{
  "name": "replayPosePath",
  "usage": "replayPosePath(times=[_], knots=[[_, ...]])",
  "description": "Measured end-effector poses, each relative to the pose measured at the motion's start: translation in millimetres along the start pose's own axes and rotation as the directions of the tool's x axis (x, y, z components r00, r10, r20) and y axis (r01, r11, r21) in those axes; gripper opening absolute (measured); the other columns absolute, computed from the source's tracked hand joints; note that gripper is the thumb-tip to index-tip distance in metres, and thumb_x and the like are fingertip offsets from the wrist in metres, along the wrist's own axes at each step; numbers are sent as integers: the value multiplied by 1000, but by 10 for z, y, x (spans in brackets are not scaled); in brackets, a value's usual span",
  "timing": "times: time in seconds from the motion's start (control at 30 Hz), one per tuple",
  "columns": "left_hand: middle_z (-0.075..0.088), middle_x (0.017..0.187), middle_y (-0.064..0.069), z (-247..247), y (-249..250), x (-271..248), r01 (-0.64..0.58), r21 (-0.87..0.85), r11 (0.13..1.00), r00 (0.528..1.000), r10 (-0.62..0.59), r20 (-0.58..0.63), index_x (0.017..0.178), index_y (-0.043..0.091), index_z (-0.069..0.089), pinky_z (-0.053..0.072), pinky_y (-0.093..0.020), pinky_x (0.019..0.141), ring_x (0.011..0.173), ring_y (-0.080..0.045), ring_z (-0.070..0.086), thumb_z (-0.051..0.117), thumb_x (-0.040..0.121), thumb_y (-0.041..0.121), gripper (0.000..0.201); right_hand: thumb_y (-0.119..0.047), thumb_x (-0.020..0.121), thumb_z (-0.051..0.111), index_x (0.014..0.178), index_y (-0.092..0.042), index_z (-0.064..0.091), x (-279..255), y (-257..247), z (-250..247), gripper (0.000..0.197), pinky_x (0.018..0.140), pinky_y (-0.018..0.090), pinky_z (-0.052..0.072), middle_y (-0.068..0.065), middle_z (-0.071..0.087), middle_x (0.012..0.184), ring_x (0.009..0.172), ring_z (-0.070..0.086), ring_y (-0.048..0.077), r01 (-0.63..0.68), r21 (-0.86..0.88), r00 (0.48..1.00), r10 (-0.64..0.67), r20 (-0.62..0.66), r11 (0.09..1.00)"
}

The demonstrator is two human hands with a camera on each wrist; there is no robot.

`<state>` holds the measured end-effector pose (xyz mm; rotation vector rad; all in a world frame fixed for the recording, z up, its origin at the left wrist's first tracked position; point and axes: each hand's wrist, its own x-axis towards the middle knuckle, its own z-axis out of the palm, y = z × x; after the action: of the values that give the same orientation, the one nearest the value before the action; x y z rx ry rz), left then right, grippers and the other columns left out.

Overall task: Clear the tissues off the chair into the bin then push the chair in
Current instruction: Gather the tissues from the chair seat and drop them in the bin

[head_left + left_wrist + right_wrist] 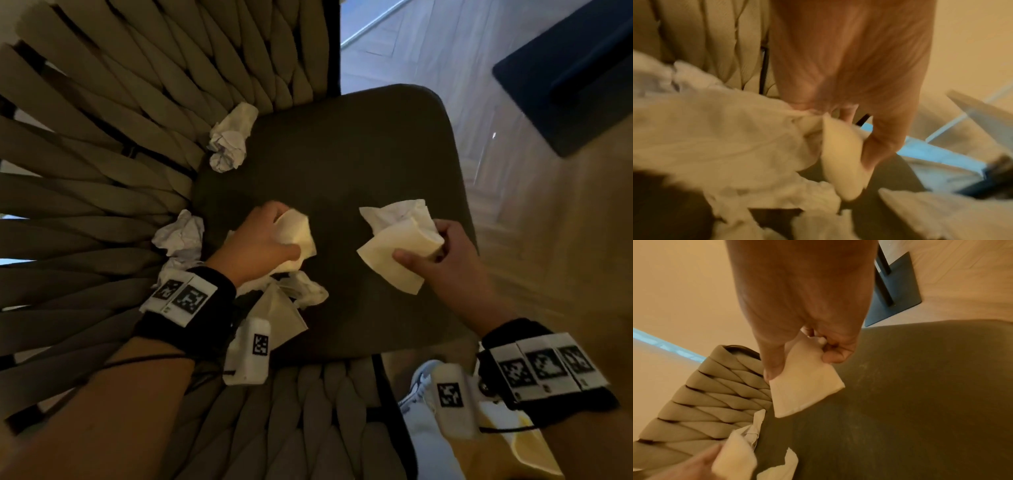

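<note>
The left hand (255,241) grips a bunch of tissues (296,236) and the right hand (442,253) pinches a folded tissue (399,253), both just above the chair seat (359,154). I judge tissues light and soft, easy to tear, so gathering them by the middle is best. Only the head view shows the crumpled tissue (229,140) against the woven backrest (102,120); no bin is visible.

Wood-look plank flooring (534,260) is running in a herringbone pattern past the seat, warm-toned at right and showing pale bluish at the top. A dark navy flat base plate (565,78) is lying on the floor at upper right; the right wrist view is showing a dark upright post (882,275) rising from it. A plain, warm-toned wall (684,293) is filling the left of the right wrist view.
</note>
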<state>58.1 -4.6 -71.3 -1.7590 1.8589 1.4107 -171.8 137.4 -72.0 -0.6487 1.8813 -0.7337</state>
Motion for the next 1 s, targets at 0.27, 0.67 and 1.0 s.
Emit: replayPosePath(times=[0.27,0.67,1.0], knots=[[50,135,-13,327,-314,-18,-16,523,852,977,-99,191,133,15,39,45,-39,96,120,-30,51,75,75,26,69,-30,75,75,126,-25,40,-102,147,42,62,66,15,46,-11,52,112,101,54,9,-4,31,995,1,99,1000],[46,120,0,181,118,-42,-13,54,998,994,19,-109,133,25,37,41,-34,82,107,-20,48,72,78,17,66,-31,74,76,127,-24,40,-266,385,-101,65,67,16,45,-6,53,116,103,55,13,-38,67,996,32,87,997],[50,135,-17,640,-30,170,167,437,884,983,-186,0,139,11,33,43,-40,96,121,-33,52,68,82,27,69,-33,72,76,124,-25,40,-297,580,-133,64,70,18,46,-13,51,108,99,54,9,-54,80,994,46,97,995]])
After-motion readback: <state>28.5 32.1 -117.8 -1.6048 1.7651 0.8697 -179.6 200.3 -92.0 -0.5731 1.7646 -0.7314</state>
